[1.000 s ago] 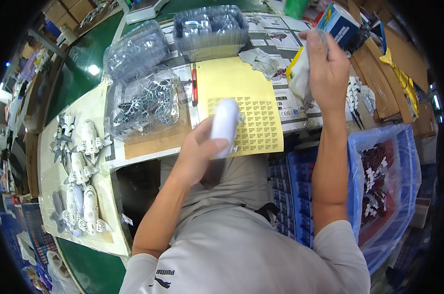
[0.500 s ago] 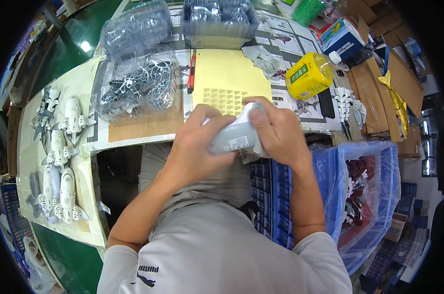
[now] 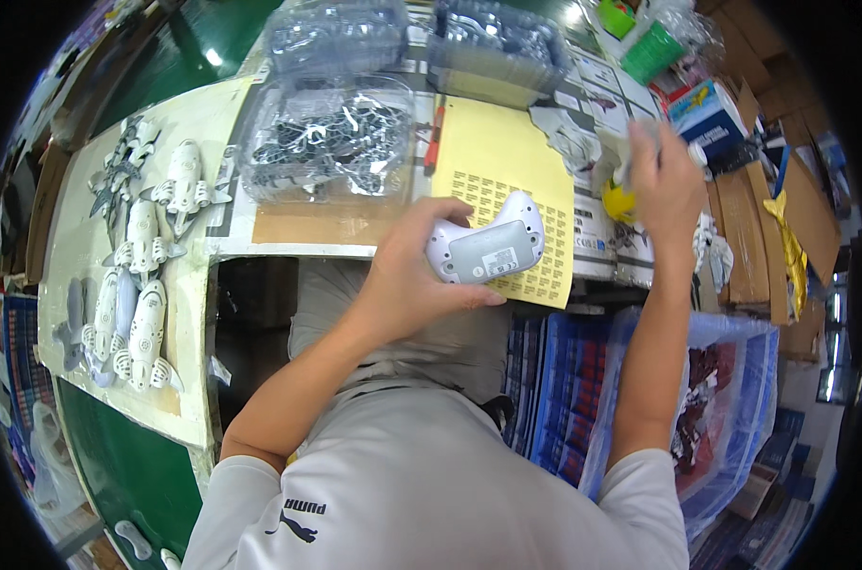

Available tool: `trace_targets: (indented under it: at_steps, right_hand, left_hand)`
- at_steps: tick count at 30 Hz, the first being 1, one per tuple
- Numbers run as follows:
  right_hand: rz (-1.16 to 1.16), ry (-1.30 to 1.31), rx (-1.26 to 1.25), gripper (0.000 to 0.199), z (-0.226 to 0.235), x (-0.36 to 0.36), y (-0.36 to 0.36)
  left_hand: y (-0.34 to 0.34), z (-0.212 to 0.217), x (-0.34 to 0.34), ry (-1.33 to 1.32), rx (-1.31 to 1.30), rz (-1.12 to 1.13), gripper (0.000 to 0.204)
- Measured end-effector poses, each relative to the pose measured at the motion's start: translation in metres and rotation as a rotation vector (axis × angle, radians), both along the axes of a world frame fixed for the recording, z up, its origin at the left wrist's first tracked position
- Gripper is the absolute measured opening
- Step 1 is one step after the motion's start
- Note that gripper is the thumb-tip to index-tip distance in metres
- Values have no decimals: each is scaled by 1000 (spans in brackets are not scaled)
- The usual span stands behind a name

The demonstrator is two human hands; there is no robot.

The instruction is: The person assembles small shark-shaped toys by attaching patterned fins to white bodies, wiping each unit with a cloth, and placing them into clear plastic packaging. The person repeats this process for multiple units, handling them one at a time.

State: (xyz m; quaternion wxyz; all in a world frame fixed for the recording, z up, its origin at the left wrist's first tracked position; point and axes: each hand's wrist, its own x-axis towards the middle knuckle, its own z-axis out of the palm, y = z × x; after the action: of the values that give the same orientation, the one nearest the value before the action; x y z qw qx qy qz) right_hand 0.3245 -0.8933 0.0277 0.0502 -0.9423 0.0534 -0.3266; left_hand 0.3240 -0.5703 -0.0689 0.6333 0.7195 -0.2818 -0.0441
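Note:
My left hand (image 3: 417, 261) grips a white game-style remote controller (image 3: 493, 249) by one end. Its back faces up, showing a grey panel with a small white label and screws at the corners. Below it lies a yellow sheet (image 3: 488, 128) printed with rows of small dark labels. My right hand (image 3: 661, 185) is raised at the right, apart from the controller and in front of a yellow bottle (image 3: 619, 202), which it partly hides. Motion smears its fingers, and a greyish patch beside them is too blurred to name.
White toy bodies with fins (image 3: 148, 328) lie on the left table. Clear plastic trays (image 3: 331, 142) of dark patterned parts stand behind the sheet, near a red cutter (image 3: 436, 138) and a crumpled cloth (image 3: 566, 138). A blue plastic-lined crate (image 3: 735, 380) stands at the lower right.
My right hand has let go of the controller and moved right, toward the bottle. My left hand keeps the controller, whose back now shows fully. The whole view has shifted somewhat.

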Motion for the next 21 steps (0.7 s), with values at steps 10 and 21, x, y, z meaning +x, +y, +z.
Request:
trace_targets:
  at_steps: [10, 21]
  right_hand:
    - [65, 222, 301, 49, -47, -35, 63]
    - [295, 418, 894, 80, -75, 97, 180]
  left_hand:
    - [37, 60, 71, -531, 58, 642, 58]
    - [130, 65, 111, -324, 582, 776, 71]
